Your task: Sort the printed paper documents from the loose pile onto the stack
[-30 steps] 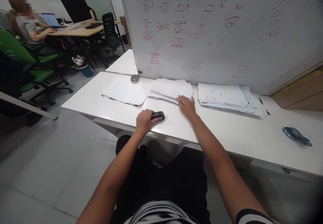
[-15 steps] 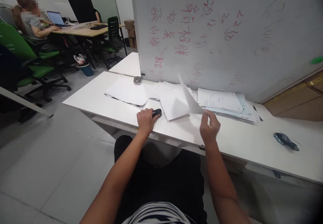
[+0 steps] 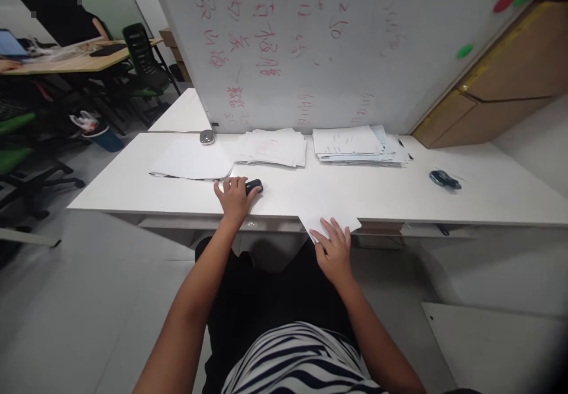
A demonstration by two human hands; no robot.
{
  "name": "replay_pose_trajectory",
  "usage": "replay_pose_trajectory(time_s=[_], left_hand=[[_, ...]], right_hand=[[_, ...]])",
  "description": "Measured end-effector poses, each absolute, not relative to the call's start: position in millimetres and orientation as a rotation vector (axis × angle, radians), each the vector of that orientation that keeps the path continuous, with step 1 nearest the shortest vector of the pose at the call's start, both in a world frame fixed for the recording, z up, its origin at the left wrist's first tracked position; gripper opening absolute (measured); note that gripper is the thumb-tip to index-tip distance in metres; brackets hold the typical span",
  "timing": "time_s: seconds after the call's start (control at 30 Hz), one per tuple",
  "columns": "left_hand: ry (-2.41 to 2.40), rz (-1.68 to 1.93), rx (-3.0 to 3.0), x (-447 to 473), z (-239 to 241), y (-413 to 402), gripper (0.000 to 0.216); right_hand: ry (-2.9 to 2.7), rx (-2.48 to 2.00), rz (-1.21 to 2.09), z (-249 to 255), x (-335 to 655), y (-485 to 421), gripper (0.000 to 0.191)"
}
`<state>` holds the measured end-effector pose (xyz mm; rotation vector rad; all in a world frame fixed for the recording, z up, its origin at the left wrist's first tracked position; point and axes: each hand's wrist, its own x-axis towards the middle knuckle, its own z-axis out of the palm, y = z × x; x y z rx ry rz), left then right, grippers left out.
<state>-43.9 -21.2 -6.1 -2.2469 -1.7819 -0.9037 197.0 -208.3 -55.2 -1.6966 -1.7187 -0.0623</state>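
Note:
My left hand (image 3: 234,200) is closed around a small black stapler (image 3: 255,187) resting on the white desk (image 3: 186,197); part of the stapler is hidden under the fingers. At the desk's front edge, my right hand (image 3: 333,252) lies with spread fingers on a sheet of white paper (image 3: 350,225) that juts out over the edge. Beyond my left hand, a stack of papers (image 3: 271,147) sits at the back. Left of it lies another batch of white sheets (image 3: 189,158) with a dark lower edge.
A whiteboard (image 3: 284,57) with red writing stands along the desk's back. Another paper stack (image 3: 348,142) lies at its foot. A dark blue-green object (image 3: 445,179) is on the right, and cardboard boxes (image 3: 501,80) lean behind. A grey mouse-like object (image 3: 206,137) sits back left.
My right hand has moved down to the desk's front edge, and its fingers have gone from pinching a raised sheet to spread on paper. My left hand stays on the stapler. The view has turned right.

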Motion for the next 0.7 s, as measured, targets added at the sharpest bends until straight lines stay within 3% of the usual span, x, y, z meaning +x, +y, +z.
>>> replay_pose_trajectory(time_s=[0.17, 0.33, 0.43, 0.57, 0.7], left_hand=[[-1.546, -0.897, -2.453, -26, 1, -51, 0.04], [-0.746, -0.473, -2.948, 27, -16, -113, 0.06], [-0.794, -0.535, -2.996, 52, -31, -123, 0.049], [-1.062, -0.911, -3.243, 65, -27, -111, 0.037], [-1.762, -1.938, -3.314, 69, 2, -119, 0.031]], right_hand=[[-1.812, -1.727, -0.052, -54, 207, -221, 0.033], [-1.767, -1.705, -0.057, -48, 211, -226, 0.033], [-1.758, -1.683, -0.044, -44, 209, -228, 0.034], [-1.579, -1.638, -0.12, -40, 207, -235, 0.047], [-1.017, -1.515, 0.046, -33, 208, -233, 0.074]])
